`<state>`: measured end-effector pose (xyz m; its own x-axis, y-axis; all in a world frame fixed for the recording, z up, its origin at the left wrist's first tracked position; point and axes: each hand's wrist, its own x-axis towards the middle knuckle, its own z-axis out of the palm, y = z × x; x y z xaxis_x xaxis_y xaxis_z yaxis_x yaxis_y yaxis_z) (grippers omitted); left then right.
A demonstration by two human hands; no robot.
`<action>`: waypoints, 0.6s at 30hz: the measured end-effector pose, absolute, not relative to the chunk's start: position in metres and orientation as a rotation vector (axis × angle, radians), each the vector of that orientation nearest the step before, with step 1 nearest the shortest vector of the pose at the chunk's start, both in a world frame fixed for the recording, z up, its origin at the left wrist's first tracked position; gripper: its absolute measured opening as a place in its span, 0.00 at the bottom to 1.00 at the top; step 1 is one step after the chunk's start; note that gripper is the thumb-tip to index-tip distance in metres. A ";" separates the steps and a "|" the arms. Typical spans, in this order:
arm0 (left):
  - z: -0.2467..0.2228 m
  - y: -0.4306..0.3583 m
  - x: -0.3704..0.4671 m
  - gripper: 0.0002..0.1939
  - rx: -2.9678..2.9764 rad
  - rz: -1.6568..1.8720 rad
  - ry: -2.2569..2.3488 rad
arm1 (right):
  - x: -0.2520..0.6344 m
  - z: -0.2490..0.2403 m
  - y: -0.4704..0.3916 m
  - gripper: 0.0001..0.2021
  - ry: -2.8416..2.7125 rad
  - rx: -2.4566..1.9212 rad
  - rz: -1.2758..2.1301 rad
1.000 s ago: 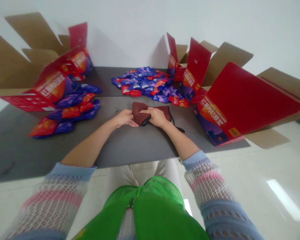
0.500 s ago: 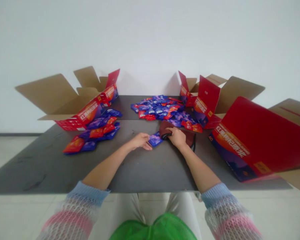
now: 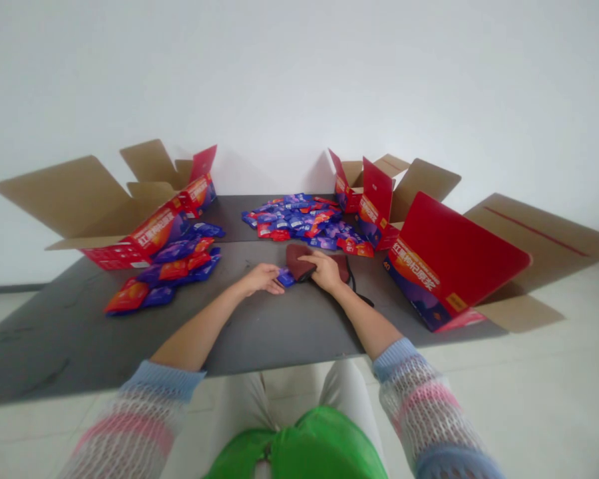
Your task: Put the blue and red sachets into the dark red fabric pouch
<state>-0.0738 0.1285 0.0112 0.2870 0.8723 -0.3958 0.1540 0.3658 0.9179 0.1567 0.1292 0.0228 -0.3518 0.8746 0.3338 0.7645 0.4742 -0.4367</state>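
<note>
Pinching a blue packet (image 3: pixel 286 277) — likely to steady it — the left hand (image 3: pixel 261 278) is facing the right hand (image 3: pixel 326 271), which is gripping brown cloth (image 3: pixel 295 260).

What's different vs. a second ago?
Left hand has drawn left off the brown cloth and now grips a blue packet showing at its edge. Right hand still on the cloth; packet heap and boxes unchanged.
</note>
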 end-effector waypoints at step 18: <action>0.010 0.129 -0.072 0.08 1.136 0.661 1.222 | 0.136 -0.001 0.137 0.22 -2.201 -1.022 0.756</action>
<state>-0.0722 0.1285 0.0096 0.2679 0.8857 -0.3792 0.1671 0.3449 0.9237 0.1355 0.1371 -0.0009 -0.5308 0.8032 0.2704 0.4675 0.5436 -0.6971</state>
